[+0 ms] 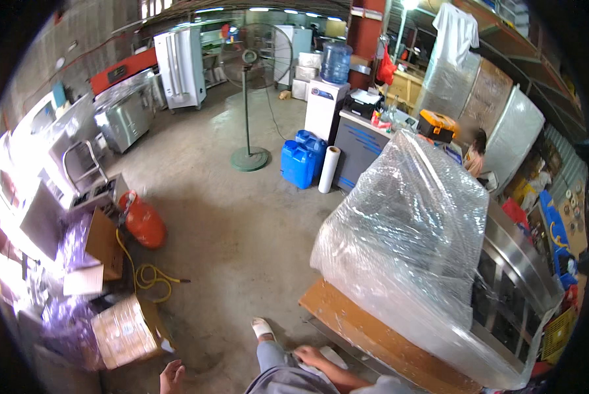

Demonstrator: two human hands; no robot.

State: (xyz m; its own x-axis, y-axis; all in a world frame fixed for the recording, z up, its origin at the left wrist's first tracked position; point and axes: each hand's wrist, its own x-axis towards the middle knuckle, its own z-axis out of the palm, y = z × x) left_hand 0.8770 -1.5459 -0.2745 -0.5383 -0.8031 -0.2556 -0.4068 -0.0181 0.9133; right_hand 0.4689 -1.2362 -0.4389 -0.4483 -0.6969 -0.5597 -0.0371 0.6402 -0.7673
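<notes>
My left hand (172,376) hangs low at the bottom edge with its fingers loosely bent and apart, and nothing shows in it. The nearest thing to it is an opened cardboard box (125,333). In front of my body my right hand (309,355) is curled closed. A pale white, sheet-like thing (334,358) shows beside and under it; its kind is unclear. To the right of that hand stands a large metal unit (514,253) partly covered in bubble wrap (406,230), above a brown board (373,331).
An orange gas cylinder (142,220) and a coiled yellow hose (153,282) are on the left floor. Ahead stand a pedestal fan (246,111), blue jerrycans (299,164), a white film roll (330,169) and a water dispenser (323,108). A person (475,154) is behind the wrapped unit.
</notes>
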